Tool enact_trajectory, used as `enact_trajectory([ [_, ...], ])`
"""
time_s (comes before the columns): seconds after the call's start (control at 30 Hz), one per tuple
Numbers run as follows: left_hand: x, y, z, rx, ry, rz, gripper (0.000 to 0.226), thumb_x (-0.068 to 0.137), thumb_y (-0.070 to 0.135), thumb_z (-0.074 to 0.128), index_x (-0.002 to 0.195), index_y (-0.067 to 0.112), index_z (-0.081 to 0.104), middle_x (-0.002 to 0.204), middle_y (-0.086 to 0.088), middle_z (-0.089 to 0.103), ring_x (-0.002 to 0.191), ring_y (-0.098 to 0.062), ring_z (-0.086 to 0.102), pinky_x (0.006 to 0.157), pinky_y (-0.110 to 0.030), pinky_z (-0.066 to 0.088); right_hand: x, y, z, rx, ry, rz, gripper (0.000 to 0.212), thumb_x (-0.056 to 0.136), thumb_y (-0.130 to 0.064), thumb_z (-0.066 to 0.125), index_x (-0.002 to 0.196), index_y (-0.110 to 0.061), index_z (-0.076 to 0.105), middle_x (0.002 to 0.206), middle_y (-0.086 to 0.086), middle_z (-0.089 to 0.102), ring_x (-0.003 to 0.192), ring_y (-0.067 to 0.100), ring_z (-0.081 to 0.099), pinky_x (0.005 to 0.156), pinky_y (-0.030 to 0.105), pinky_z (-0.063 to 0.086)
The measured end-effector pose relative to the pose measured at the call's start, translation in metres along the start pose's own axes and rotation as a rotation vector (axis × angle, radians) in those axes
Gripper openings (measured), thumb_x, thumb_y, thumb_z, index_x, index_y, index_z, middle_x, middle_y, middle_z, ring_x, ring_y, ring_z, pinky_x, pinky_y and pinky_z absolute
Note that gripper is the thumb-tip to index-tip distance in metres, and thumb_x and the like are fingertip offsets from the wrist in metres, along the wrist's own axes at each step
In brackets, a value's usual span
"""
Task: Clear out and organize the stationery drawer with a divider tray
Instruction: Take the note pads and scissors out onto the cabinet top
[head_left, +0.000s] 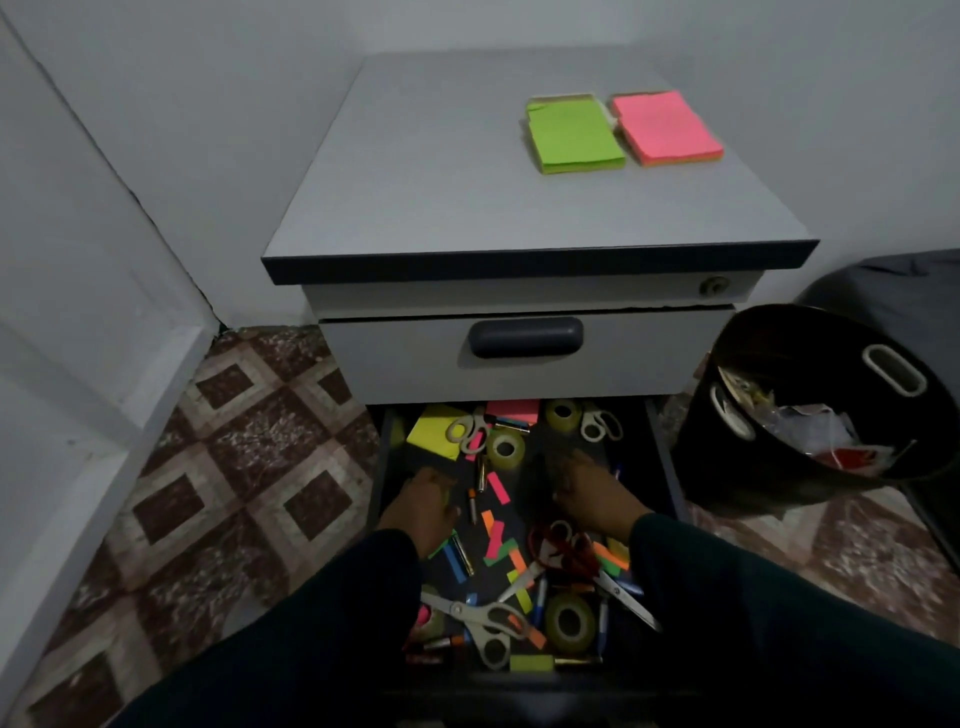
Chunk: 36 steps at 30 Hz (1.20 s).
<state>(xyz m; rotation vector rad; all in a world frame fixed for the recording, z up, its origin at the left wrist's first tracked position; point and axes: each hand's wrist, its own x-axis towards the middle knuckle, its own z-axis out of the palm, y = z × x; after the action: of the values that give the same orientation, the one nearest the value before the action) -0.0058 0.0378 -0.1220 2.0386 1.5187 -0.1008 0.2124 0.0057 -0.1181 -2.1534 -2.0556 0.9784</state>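
Observation:
The bottom drawer of a grey cabinet stands pulled out, full of loose stationery. Inside lie a yellow sticky pad, a pink pad, tape rolls, scissors, pens, batteries and scattered coloured sticky flags. My left hand reaches into the drawer's left side, fingers curled down on the floor of the drawer. My right hand reaches into the right side, palm down over the clutter. Whether either hand grips something is hidden. No divider tray is visible.
On the cabinet top lie a green sticky pad and a pink sticky pad side by side. The middle drawer is shut. A black bin with rubbish stands to the right. Tiled floor lies on the left.

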Motion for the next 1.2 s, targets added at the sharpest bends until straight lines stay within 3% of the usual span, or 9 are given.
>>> enact_trajectory([
  [0.17,0.026,-0.005,0.009,0.12,-0.007,0.069,0.049,0.098,0.02,0.045,0.145,0.012,0.033,0.15,-0.005,0.028,0.135,-0.024,0.033,0.11,-0.031,0.031,0.027,-0.001,0.002,-0.04,0.025,-0.001,0.072,0.091,-0.007,0.046,0.152,-0.015,0.01,0.159,0.003,0.006,0.14,0.024,0.031,0.108,0.035,0.037],
  [0.3,0.041,-0.009,0.011,0.144,0.009,0.089,0.053,0.098,0.02,0.044,0.147,0.011,0.027,0.154,-0.003,0.02,0.141,-0.023,0.023,0.114,-0.031,0.025,0.048,-0.005,-0.005,-0.143,-0.026,0.003,0.076,0.091,-0.005,0.045,0.152,-0.012,0.001,0.16,0.006,-0.002,0.138,0.025,0.034,0.099,0.031,0.04],
  [0.47,0.051,-0.015,0.013,0.247,0.013,0.072,0.061,0.099,0.023,0.041,0.15,0.009,0.012,0.159,-0.005,0.005,0.147,-0.024,0.002,0.119,-0.034,0.011,0.064,-0.009,-0.003,-0.204,-0.087,0.0,0.076,0.092,-0.005,0.044,0.152,-0.01,-0.003,0.159,0.008,-0.011,0.145,0.023,0.019,0.109,0.034,0.033],
  [0.57,0.054,-0.017,0.015,0.312,-0.052,0.037,0.064,0.1,0.03,0.037,0.151,0.009,0.005,0.159,-0.003,0.0,0.147,-0.023,-0.002,0.119,-0.036,0.008,0.066,-0.009,0.0,-0.246,-0.085,0.006,0.077,0.091,-0.004,0.043,0.152,-0.01,-0.004,0.159,0.007,-0.011,0.141,0.025,0.029,0.1,0.035,0.04],
  [0.7,0.052,-0.013,0.015,0.399,-0.049,0.019,0.059,0.101,0.032,0.036,0.15,0.009,0.013,0.159,-0.004,0.007,0.146,-0.023,0.009,0.118,-0.038,0.016,0.06,-0.007,0.001,-0.272,-0.083,-0.005,0.077,0.091,-0.004,0.044,0.152,-0.012,-0.003,0.16,0.005,-0.009,0.133,0.026,0.042,0.095,0.035,0.045],
  [0.87,0.039,0.004,0.016,0.487,0.034,0.077,0.042,0.099,0.026,0.038,0.138,0.012,0.036,0.138,-0.009,0.045,0.127,-0.027,0.042,0.102,-0.035,0.034,0.041,-0.008,0.006,-0.37,-0.1,-0.032,0.074,0.093,-0.009,0.044,0.152,-0.014,-0.001,0.16,0.003,-0.007,0.127,0.027,0.047,0.088,0.035,0.047],
  [1.0,0.028,0.012,0.012,0.385,0.057,0.089,0.03,0.097,0.022,0.04,0.125,0.014,0.048,0.12,-0.01,0.061,0.112,-0.029,0.057,0.088,-0.034,0.043,0.022,-0.005,0.012,-0.435,-0.153,-0.081,0.069,0.094,-0.018,0.047,0.152,-0.015,0.01,0.16,0.002,0.002,0.129,0.028,0.046,0.094,0.039,0.048],
  [1.07,0.024,0.011,0.01,0.329,0.065,0.062,0.025,0.097,0.019,0.04,0.118,0.013,0.052,0.115,-0.012,0.064,0.106,-0.031,0.059,0.082,-0.037,0.046,0.013,-0.005,0.011,-0.464,-0.157,-0.089,0.061,0.093,-0.025,0.05,0.148,-0.013,0.026,0.156,0.005,0.021,0.124,0.029,0.051,0.093,0.039,0.048],
  [1.2,0.03,-0.003,0.01,0.251,0.097,-0.005,0.039,0.094,0.012,0.046,0.133,0.015,0.042,0.132,-0.009,0.05,0.122,-0.027,0.047,0.093,-0.035,0.042,0.005,-0.009,0.002,-0.468,-0.051,-0.067,0.027,0.09,-0.017,0.047,0.111,-0.01,0.062,0.117,0.012,0.061,0.106,0.031,0.06,0.079,0.034,0.048],
])
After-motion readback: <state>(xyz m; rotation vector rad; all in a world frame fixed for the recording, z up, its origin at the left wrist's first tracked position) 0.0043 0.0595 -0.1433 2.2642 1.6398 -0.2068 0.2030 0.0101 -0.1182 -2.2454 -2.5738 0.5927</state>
